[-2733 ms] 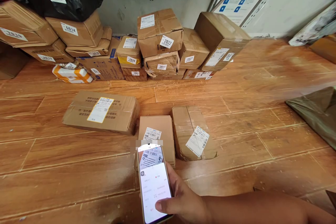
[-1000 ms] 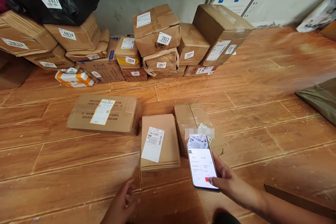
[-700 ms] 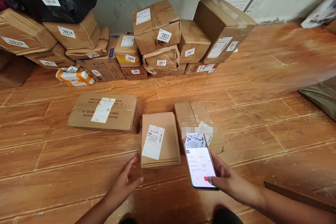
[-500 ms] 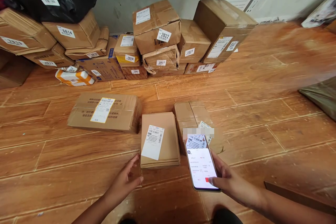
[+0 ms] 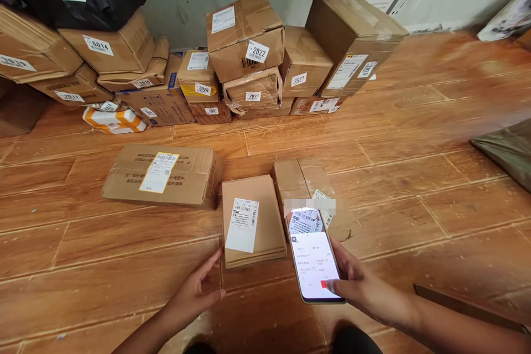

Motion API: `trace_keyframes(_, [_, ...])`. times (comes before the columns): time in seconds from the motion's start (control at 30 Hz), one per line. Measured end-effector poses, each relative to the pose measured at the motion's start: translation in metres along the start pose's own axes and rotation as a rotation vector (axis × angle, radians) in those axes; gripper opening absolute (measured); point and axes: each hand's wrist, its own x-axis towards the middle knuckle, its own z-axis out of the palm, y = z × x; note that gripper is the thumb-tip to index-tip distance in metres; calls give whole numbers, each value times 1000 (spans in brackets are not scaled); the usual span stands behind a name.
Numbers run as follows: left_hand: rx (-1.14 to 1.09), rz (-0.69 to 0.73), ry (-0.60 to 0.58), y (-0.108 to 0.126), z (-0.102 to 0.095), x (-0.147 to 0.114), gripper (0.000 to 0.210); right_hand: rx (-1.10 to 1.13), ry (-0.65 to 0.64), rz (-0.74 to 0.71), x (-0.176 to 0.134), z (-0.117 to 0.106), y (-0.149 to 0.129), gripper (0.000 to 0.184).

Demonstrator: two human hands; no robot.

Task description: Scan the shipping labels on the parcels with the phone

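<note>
Starting at ten o'clock, see a black bag on top of stacked cartons, liable to slide if jolted. At nine o'clock, find a long carton lying flat on the wooden floor. At seven o'clock, note the left hand, with thumb and fingers parted, grasping nothing visible, with a fingertip just beside or touching the near-left corner of a flat carton at six o'clock; hard to tell which. Might shove that carton askew with a stray push and spoil the view of its label. At four o'clock, pick out a taped carton, close beside the flat carton, with a paper label partly hidden behind the phone. At five o'clock, find that phone, tilted screen up and clasped in the right hand, with the thumb over a red on-screen spot. Might drop the phone by loosening the fingers to stretch the thumb, tap that spot by accident, or frame the wrong label with two lying so near.
</note>
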Motion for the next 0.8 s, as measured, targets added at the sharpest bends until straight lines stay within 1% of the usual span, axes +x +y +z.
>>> trace_keyframes(0.23, [17, 14, -40, -7, -1, 1, 107, -4, -48, -9, 4, 1, 0, 79])
trace_keyframes(0.3, [14, 23, -37, -8, -1, 1, 105, -21, -61, -24, 4, 3, -2, 79])
trace_keyframes(0.47, [11, 20, -34, -9, -1, -1, 101, -18, -80, -37, 6, 9, -9, 71])
trace_keyframes(0.67, [-1, 20, -23, -9, -1, 1, 99, 19, -93, -29, 6, 10, -8, 73])
trace_keyframes(0.8, [-36, 16, 6, -10, -1, 2, 99, 46, -94, -29, 6, 10, -7, 75])
